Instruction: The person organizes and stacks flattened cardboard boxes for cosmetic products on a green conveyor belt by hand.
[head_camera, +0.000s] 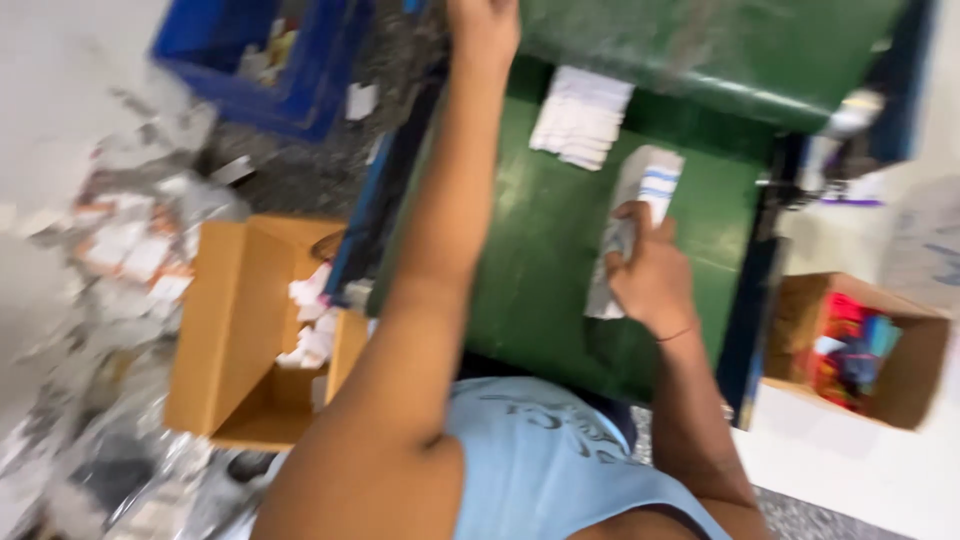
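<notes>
White stack (632, 230) blurs under the right hand (650, 275), fingers closed on it; left hand (485, 30) fingers cropped.

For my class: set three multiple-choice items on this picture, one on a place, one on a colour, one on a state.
1. Where does the open cardboard box with white packets stand?
A. left of the table
B. on the table
C. behind the person

2. What colour is the table top?
A. red
B. green
C. white

3. What is the right hand doing?
A. hanging free
B. resting flat on bare table
C. gripping a white stack

Answers: 1 A, it stands on the floor left of the table; 2 B, the surface is green; 3 C, its fingers wrap the stack.
</notes>
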